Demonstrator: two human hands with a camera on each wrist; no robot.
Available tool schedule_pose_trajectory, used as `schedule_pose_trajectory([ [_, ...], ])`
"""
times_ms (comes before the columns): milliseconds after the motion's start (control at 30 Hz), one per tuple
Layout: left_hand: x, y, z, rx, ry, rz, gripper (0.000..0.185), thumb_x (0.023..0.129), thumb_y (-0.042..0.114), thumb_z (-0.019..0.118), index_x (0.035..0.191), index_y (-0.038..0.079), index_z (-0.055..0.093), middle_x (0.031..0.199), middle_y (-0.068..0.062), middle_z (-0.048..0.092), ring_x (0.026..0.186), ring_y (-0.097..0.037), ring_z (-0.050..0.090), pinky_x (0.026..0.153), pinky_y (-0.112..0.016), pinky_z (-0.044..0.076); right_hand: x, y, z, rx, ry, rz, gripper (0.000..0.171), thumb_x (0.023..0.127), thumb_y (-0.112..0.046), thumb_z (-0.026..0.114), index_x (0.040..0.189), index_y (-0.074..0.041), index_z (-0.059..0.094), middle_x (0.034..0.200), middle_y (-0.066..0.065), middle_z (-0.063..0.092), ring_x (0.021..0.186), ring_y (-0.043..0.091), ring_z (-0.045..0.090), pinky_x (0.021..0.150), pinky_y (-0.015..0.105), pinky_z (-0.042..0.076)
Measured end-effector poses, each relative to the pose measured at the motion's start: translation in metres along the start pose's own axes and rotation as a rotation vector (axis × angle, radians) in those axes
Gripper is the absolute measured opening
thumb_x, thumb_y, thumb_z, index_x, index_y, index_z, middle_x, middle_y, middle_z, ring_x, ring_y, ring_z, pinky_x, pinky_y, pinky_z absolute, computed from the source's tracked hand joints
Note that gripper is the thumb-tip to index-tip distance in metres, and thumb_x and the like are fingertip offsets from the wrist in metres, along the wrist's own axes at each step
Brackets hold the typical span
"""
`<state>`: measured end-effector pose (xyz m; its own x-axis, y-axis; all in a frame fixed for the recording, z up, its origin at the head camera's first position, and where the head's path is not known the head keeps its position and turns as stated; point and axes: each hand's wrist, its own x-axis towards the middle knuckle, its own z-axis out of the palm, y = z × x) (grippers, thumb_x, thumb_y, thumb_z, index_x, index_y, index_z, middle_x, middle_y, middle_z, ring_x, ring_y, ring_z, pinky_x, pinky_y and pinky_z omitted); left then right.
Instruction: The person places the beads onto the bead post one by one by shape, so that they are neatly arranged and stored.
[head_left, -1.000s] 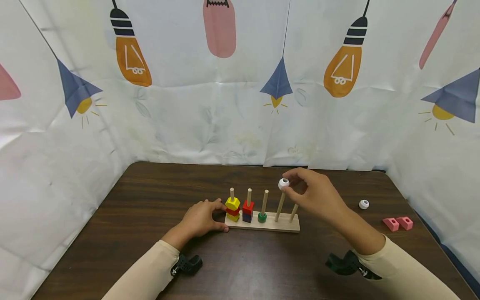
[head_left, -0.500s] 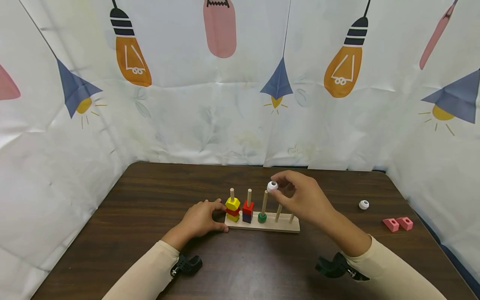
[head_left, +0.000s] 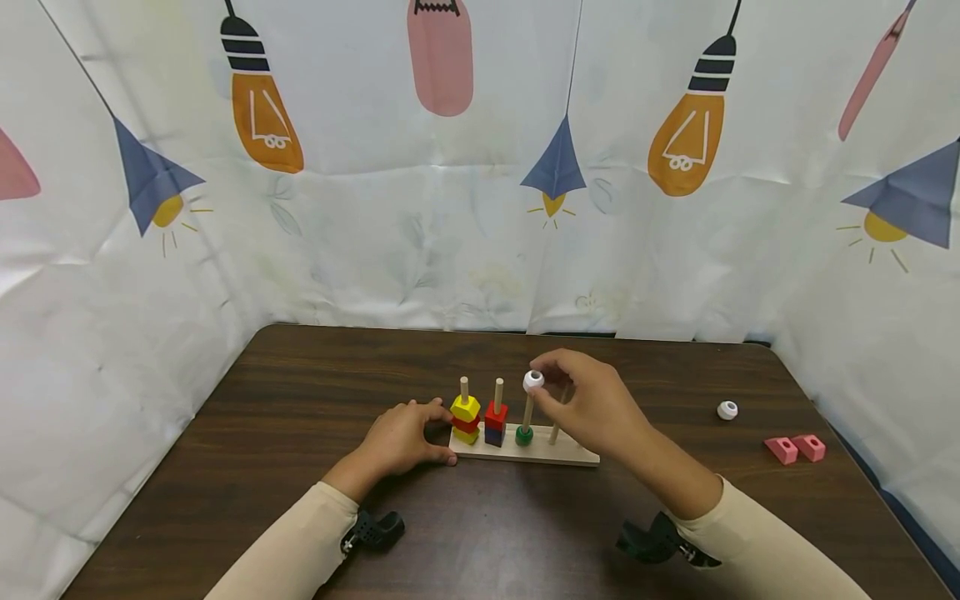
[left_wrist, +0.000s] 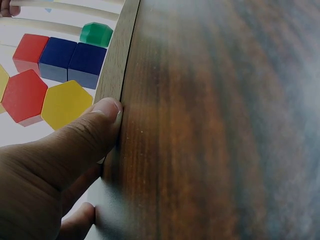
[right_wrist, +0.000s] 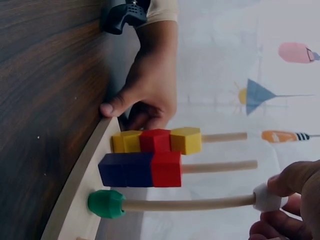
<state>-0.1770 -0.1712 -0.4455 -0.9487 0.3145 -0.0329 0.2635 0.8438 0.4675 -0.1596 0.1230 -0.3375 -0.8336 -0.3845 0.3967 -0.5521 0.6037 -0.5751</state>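
Observation:
A wooden peg board [head_left: 558, 454] stands mid-table. Its first peg carries yellow and red hexagon blocks [head_left: 466, 415], the second red and blue cubes [head_left: 495, 422], the third a green ring [head_left: 524, 434]. My right hand [head_left: 581, 400] pinches a white ring [head_left: 533, 380] at the top of the third peg [right_wrist: 190, 203]; the white ring [right_wrist: 266, 198] sits on the peg's tip. My left hand [head_left: 401, 437] grips the board's left end, thumb [left_wrist: 95, 125] against its front edge [left_wrist: 117, 60].
Another white ring [head_left: 727, 409] and two pink blocks [head_left: 795, 447] lie on the table's right side. A printed curtain [head_left: 450, 167] closes in the table [head_left: 300, 392] at the back and sides.
My right hand carried the white ring leftward from above the fourth peg and lowered it onto the tip of the third peg. The left hand stayed put.

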Motion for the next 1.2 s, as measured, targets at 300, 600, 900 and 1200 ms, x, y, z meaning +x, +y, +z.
schedule_pose_trajectory([
  [300,0.000,-0.001,0.001,0.002,-0.002,-0.002,0.057,0.075,0.046,0.090,0.125,0.024,0.074,0.150,-0.010,0.053,0.137,-0.052,0.043,0.106,-0.067,0.038,-0.006,-0.001,0.012,-0.051,0.041,0.023,0.027,0.088,-0.012,0.082,0.113,-0.009,0.070,0.097,-0.005,0.067,0.083,0.013,0.062,0.069,0.029,0.054],
  [600,0.000,-0.001,0.001,0.002,0.004,0.008,0.057,0.074,0.046,0.090,0.124,0.024,0.074,0.149,-0.011,0.053,0.137,-0.051,0.044,0.107,-0.066,0.038,-0.013,0.010,0.025,-0.012,0.065,0.031,0.037,0.087,-0.011,0.083,0.120,-0.005,0.067,0.099,-0.003,0.068,0.083,0.017,0.065,0.067,0.029,0.054],
  [900,0.000,0.000,-0.001,0.006,0.000,-0.001,0.057,0.075,0.046,0.090,0.125,0.024,0.074,0.150,-0.011,0.053,0.136,-0.052,0.044,0.106,-0.068,0.037,-0.016,0.018,0.035,0.077,0.129,0.029,0.074,0.084,-0.005,0.084,0.145,-0.001,0.043,0.105,0.000,0.067,0.087,0.009,0.066,0.073,0.030,0.058],
  [1200,0.001,0.000,-0.001,0.011,-0.007,-0.009,0.058,0.074,0.047,0.090,0.125,0.024,0.074,0.150,-0.010,0.053,0.135,-0.052,0.045,0.105,-0.068,0.038,-0.022,0.028,0.049,0.195,0.142,0.131,0.104,0.080,-0.002,0.086,0.157,-0.004,0.017,0.101,0.001,0.068,0.085,0.013,0.066,0.079,0.033,0.059],
])
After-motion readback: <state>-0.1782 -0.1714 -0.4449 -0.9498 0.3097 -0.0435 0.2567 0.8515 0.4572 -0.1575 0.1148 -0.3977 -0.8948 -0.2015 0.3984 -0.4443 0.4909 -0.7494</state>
